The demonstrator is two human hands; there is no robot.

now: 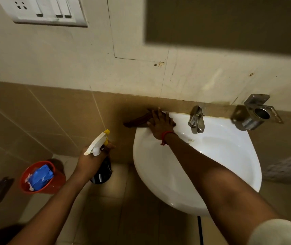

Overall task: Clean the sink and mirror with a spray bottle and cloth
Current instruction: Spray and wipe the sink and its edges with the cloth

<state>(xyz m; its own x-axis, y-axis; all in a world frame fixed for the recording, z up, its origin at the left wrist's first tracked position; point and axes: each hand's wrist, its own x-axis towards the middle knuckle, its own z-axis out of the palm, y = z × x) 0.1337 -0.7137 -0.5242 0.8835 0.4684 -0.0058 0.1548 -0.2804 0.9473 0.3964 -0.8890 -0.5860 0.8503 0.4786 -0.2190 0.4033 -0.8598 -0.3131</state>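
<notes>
A white wall-mounted sink [211,156] fills the middle right of the view. My right hand [160,123] lies flat on its back left rim, pressing a dark brown cloth [137,121] that sticks out to the left against the tiled wall. My left hand [91,157] holds a spray bottle [99,156] with a white and yellow trigger head and a dark body, left of the sink and above the floor. The mirror [229,23] hangs on the wall at the upper right, its surface dark.
A steel tap [196,119] sits at the sink's back. A metal holder [256,114] is fixed to the wall on the right. An orange bucket [52,184] with blue packaging stands on the floor at left. A switch panel [42,11] is at the upper left.
</notes>
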